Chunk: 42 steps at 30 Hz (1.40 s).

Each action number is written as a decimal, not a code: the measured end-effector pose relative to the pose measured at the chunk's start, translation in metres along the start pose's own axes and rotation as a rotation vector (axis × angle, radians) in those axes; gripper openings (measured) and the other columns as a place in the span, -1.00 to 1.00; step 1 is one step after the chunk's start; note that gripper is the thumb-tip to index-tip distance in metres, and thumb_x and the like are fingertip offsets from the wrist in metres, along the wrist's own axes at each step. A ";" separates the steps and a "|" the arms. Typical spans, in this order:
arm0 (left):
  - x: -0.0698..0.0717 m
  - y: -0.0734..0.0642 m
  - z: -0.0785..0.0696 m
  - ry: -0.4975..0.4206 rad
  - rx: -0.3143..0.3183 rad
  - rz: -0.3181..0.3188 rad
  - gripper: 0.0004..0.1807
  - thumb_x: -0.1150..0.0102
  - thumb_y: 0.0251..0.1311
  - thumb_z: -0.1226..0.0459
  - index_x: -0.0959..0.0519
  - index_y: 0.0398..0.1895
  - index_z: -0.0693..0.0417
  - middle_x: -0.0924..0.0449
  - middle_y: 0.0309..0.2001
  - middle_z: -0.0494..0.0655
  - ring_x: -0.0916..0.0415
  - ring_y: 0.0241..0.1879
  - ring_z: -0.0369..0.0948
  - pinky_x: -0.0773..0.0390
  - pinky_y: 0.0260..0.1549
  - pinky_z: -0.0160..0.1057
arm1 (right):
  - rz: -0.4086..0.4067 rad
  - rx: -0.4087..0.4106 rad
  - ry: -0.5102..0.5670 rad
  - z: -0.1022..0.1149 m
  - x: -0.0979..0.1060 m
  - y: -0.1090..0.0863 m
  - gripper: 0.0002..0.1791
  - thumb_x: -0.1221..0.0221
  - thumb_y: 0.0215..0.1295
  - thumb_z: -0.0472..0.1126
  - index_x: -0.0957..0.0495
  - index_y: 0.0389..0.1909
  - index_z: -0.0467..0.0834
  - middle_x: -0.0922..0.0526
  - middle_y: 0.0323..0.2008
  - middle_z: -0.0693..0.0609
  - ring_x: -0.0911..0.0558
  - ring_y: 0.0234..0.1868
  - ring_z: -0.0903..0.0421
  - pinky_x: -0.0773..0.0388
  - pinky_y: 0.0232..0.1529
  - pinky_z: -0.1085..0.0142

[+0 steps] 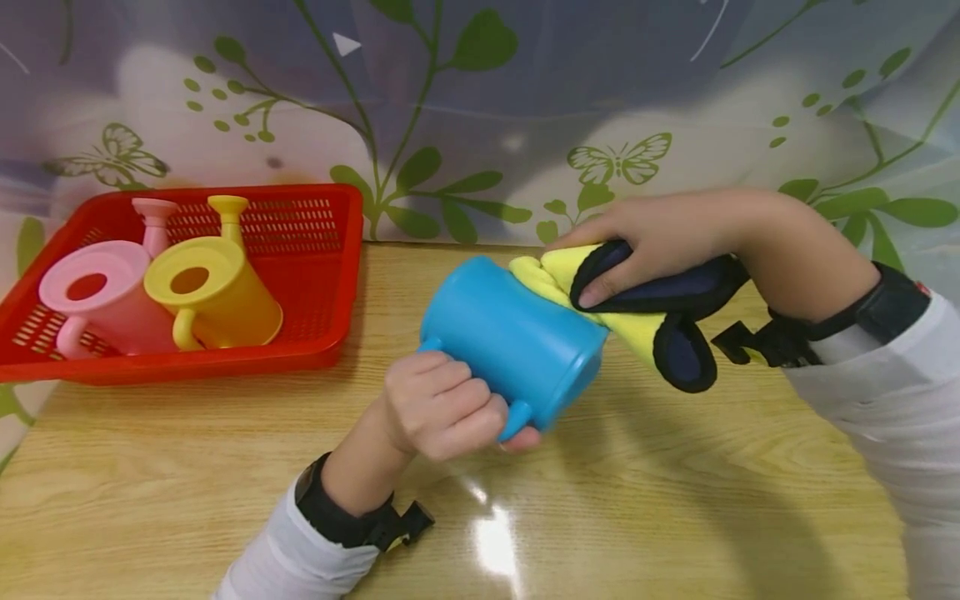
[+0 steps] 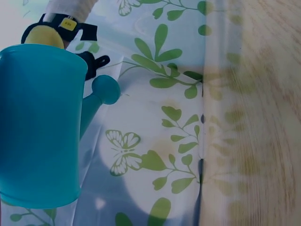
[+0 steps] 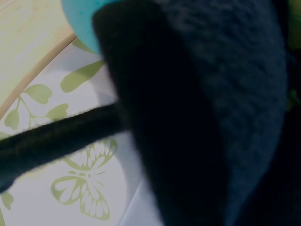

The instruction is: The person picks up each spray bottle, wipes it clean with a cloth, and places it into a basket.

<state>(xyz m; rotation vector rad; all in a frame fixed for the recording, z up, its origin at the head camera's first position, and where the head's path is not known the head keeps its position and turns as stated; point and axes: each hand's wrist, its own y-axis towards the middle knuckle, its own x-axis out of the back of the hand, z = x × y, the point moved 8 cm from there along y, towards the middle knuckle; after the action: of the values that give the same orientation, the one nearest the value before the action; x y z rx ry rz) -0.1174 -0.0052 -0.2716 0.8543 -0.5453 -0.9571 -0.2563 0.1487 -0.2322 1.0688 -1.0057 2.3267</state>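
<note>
A blue watering can (image 1: pixel 517 333) is held tilted on its side above the wooden table, its handle in the curled fingers of my left hand (image 1: pixel 450 408). My right hand (image 1: pixel 667 237) grips a folded cloth (image 1: pixel 637 329), yellow on one face and dark blue with black edging on the other. The cloth lies against the upper side of the can. In the left wrist view the can's body (image 2: pixel 42 127) and its round spout head (image 2: pixel 106 89) show. Dark cloth (image 3: pixel 188 113) fills much of the right wrist view, with a bit of the blue can (image 3: pixel 84 19) behind it.
At the left stands a red plastic basket (image 1: pixel 341 317) holding a pink watering can (image 1: pixel 123 300) and a yellow watering can (image 1: pixel 221 292). A curtain (image 1: pixel 510 100) printed with green leaves and butterflies hangs along the back of the wooden table (image 1: pixel 225 467).
</note>
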 end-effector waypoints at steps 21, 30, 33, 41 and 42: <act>0.001 -0.002 0.005 0.008 0.010 -0.001 -0.49 -0.14 0.23 0.02 -0.22 -0.80 -0.08 -0.07 -0.78 -0.25 -0.05 -0.78 -0.36 0.00 -0.75 -0.45 | 0.042 0.004 0.011 -0.026 -0.019 -0.027 -0.30 -0.22 0.26 0.11 -0.28 0.39 0.03 -0.37 0.36 -0.01 -0.31 0.39 -0.12 -0.34 0.26 -0.12; 0.001 -0.002 0.005 0.013 -0.001 -0.007 -0.49 -0.14 0.25 0.02 -0.22 -0.80 -0.10 -0.06 -0.79 -0.26 -0.05 -0.80 -0.37 0.02 -0.77 -0.45 | -0.048 0.040 -0.068 -0.020 -0.019 -0.028 -0.27 -0.24 0.23 0.12 -0.29 0.39 0.01 -0.39 0.35 -0.02 -0.35 0.38 -0.11 -0.36 0.27 -0.08; 0.001 -0.002 0.005 0.015 -0.010 -0.013 -0.48 -0.13 0.26 0.02 -0.21 -0.80 -0.11 -0.06 -0.80 -0.27 -0.06 -0.81 -0.37 0.02 -0.77 -0.45 | -0.103 0.049 -0.141 -0.014 -0.018 -0.026 -0.27 -0.26 0.20 0.15 -0.33 0.36 0.02 -0.44 0.31 0.01 -0.41 0.34 -0.06 -0.40 0.24 -0.05; -0.001 -0.003 0.003 0.011 -0.019 0.007 -0.50 -0.13 0.26 0.01 -0.23 -0.79 -0.11 -0.11 -0.80 -0.28 -0.08 -0.80 -0.38 -0.01 -0.77 -0.46 | -0.151 0.035 -0.237 -0.007 -0.018 -0.023 -0.33 -0.32 0.18 0.04 -0.37 0.33 0.09 -0.49 0.27 0.07 -0.47 0.28 -0.04 -0.44 0.21 -0.04; -0.001 -0.003 0.003 0.009 -0.016 0.012 -0.50 -0.13 0.26 0.02 -0.24 -0.79 -0.11 -0.11 -0.79 -0.28 -0.08 -0.80 -0.38 -0.01 -0.77 -0.46 | -0.151 0.022 -0.253 -0.008 -0.018 -0.023 -0.32 -0.32 0.18 0.03 -0.36 0.34 0.10 -0.48 0.28 0.07 -0.47 0.29 -0.05 -0.43 0.21 -0.05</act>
<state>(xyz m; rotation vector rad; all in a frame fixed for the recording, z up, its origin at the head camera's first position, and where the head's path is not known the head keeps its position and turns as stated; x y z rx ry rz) -0.1218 -0.0061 -0.2728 0.8398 -0.5339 -0.9457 -0.2349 0.1685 -0.2397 1.4239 -0.9518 2.1242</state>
